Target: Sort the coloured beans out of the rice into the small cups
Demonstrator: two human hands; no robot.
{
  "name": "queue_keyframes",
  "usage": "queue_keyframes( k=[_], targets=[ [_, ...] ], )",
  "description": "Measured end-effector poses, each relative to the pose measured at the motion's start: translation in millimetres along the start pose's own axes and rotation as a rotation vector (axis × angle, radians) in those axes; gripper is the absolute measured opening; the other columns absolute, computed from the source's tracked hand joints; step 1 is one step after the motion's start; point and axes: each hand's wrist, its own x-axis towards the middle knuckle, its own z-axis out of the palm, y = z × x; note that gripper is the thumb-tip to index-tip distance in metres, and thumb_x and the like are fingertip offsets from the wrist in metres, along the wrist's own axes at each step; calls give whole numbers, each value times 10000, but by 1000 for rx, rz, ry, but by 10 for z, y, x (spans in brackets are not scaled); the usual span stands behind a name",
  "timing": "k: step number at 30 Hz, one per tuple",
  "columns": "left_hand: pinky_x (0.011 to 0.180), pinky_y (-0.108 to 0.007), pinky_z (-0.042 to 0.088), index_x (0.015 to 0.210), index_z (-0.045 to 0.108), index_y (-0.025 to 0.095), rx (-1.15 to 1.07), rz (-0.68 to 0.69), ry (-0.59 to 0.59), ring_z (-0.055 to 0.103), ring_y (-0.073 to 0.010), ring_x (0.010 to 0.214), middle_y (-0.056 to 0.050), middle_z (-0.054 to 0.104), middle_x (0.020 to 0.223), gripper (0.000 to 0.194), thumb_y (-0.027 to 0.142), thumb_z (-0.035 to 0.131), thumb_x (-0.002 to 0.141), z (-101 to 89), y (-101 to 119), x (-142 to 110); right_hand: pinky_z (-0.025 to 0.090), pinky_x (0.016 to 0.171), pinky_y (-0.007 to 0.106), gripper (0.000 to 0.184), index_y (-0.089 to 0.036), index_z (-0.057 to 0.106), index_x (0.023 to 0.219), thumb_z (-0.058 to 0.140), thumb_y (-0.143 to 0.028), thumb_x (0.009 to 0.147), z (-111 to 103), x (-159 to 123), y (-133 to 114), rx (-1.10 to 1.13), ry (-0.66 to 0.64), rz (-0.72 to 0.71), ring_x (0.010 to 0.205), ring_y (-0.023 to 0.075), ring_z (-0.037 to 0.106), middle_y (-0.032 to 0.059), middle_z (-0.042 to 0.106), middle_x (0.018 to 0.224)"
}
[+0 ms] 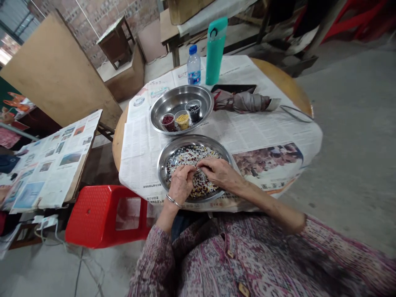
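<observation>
As I look down through the head camera, both hands meet over the near metal bowl [161, 166], which sits at the near edge of a round table [282, 84] spread with newspaper [139, 144]. The mixed grains [198, 153], white, yellow, dark red and black, lie loose across the floor of that bowl, right beneath the hands. On the left hand [182, 180], which wears a silvery bracelet [173, 201] at the wrist, I see the fingers bent, thumb and fingertips drawn together. The right hand [218, 171] reaches in from the right with its fingers curled and their tips close to the left ones; whether either pinches a grain, I cannot tell.

Just beyond, I have the far metal bowl [165, 103]. Three clear cups stand in it: a cup of red beans [168, 120] on the left, a cup of yellow beans [182, 119] in the middle and a cup of black beans [194, 110] on the right. Farther back, a clear water bottle [194, 68] stands left of a teal bottle [215, 53]. To the right of the far bowl, a wrapped grey bundle [244, 102] lies in front of a dark tray [236, 88]. On the left, a red stool [93, 214] stands beside the table.
</observation>
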Motion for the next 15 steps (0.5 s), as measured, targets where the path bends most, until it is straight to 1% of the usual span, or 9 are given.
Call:
queue_keyframes(
  k=[2,4,5,6,9,12,15],
  targets=[
    [882,-314,499,914,635,179,28,14,-7,613,-177,913,-38,659,898,135,86,538,922,-7,19,-24,494,915,380,205,-183,680,998,508,-188,887,-37,-30,-9,-14,-62,-79,965,217,640,76,706,983],
    [889,-320,496,894,630,178,41,9,0,602,-181,919,-41,648,897,147,77,527,919,-21,33,-50,483,945,398,253,-193,655,1100,573,-204,861,-79,-72,-21,-42,-137,-171,1014,223,614,76,685,1037],
    [890,-318,496,896,628,181,36,-2,14,600,-179,919,-41,645,903,160,68,517,918,-31,36,-61,483,944,405,279,-197,646,1120,603,-206,845,-97,-93,-30,-64,-174,-205,1021,228,604,76,676,1048],
    [888,-313,497,909,627,184,26,-16,33,601,-175,918,-41,644,913,175,60,505,918,-41,37,-69,488,931,408,285,-199,645,1115,624,-203,832,-109,-114,-43,-89,-208,-228,1017,232,598,77,670,1046],
    [870,-302,500,952,627,189,-10,-56,105,610,-169,900,-45,644,931,212,49,470,923,-69,32,-75,499,871,405,223,-185,658,1037,661,-209,816,-92,-157,-111,-152,-267,-268,987,244,584,89,657,1027],
    [848,-309,501,934,632,181,-23,-79,142,615,-175,878,-55,651,924,251,31,431,923,-80,27,-65,487,871,408,204,-183,666,1000,682,-200,798,13,-148,-197,-189,-322,-336,992,249,569,94,645,1035],
    [841,-312,505,925,633,183,-30,-100,167,615,-177,880,-57,655,921,261,23,427,918,-77,26,-59,472,868,408,143,-179,681,944,634,-161,811,137,-65,-236,-246,-350,-385,994,249,558,107,643,1027]
  ],
)
